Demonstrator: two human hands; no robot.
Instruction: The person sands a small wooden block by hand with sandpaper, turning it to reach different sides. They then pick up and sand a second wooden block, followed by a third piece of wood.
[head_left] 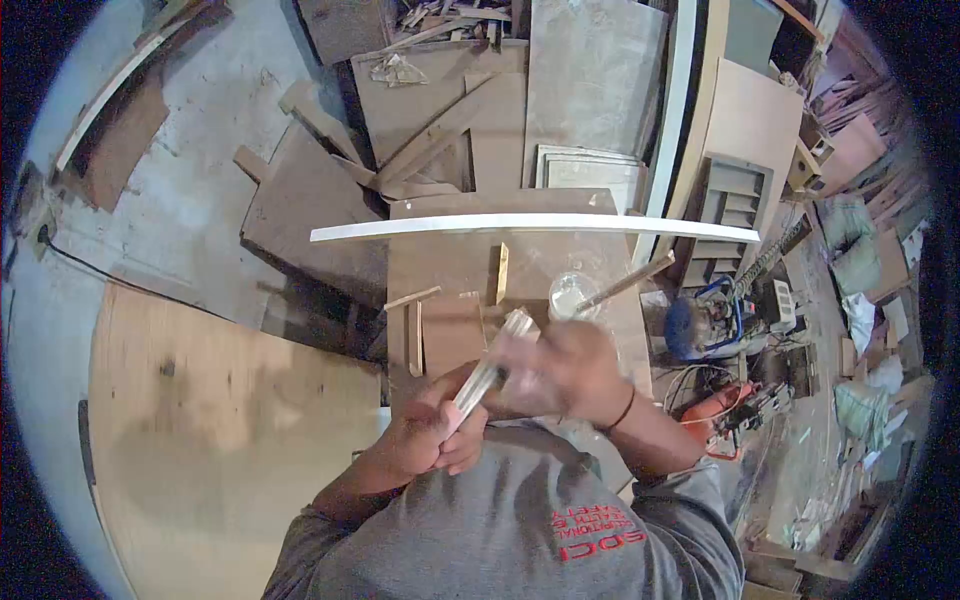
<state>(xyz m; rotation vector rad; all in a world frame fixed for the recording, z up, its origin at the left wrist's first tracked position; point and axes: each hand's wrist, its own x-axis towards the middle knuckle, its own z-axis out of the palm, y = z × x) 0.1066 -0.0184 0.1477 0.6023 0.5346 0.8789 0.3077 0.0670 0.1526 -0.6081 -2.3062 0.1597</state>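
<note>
My left hand (440, 437) is closed around the lower end of a short, narrow wooden strip (478, 383), pale along its face. The strip slants up and to the right in front of my chest. My right hand (580, 372) is at its upper part, smeared by motion. A pale, pinkish blur (525, 375) shows at its fingers, against the strip; what it is cannot be made out. Just beyond stands a round tub (573, 293) of white stuff, with a wooden stick (630, 280) leaning at its rim.
A long white-faced strip (530, 227) lies across the brown worktable (440, 260). Short wood pieces (502, 273) lie on the table. A light plywood sheet (200, 420) is at the left. Blue equipment (700, 325) and an orange-red machine (715, 412) stand on the floor at right.
</note>
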